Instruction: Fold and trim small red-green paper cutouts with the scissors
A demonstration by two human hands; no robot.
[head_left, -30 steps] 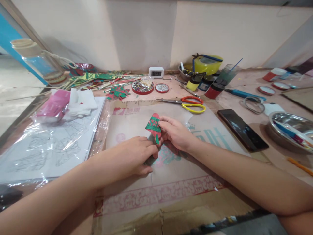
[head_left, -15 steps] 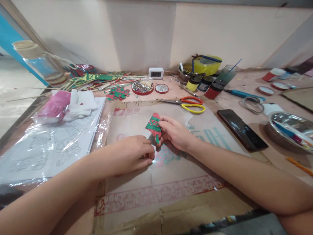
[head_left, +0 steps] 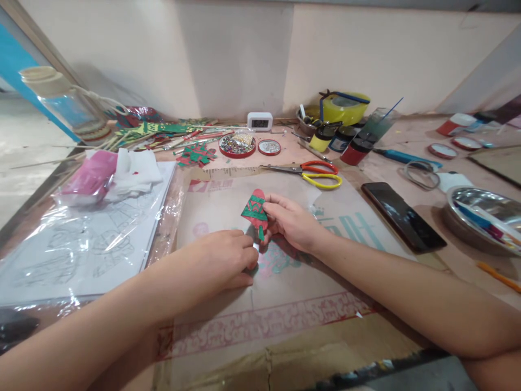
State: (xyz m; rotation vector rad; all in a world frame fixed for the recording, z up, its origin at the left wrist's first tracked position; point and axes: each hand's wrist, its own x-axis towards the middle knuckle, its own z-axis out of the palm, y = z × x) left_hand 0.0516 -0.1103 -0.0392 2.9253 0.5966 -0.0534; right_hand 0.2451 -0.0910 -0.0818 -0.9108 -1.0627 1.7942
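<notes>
My right hand [head_left: 291,221] pinches a small red and green patterned paper cutout [head_left: 254,209] and holds it upright over the cardboard sheet [head_left: 285,304] in the middle of the table. My left hand [head_left: 222,259] rests on the cardboard just left of and below the cutout, fingers curled, with a small shiny bit [head_left: 255,247] at its fingertips near the cutout's lower tip. What that bit is I cannot tell.
Orange and yellow scissors [head_left: 313,172] lie behind my hands. A black phone [head_left: 402,216] lies to the right, a metal bowl [head_left: 484,217] further right. A red dish of beads [head_left: 237,144], a small clock [head_left: 260,120], paint pots [head_left: 358,149] and paper scraps [head_left: 197,155] line the back. Plastic-covered drawings [head_left: 81,244] lie left.
My left hand has shifted slightly, its fingertips coming back up toward the lower tip of the cutout. My right hand and the cutout have barely moved.
</notes>
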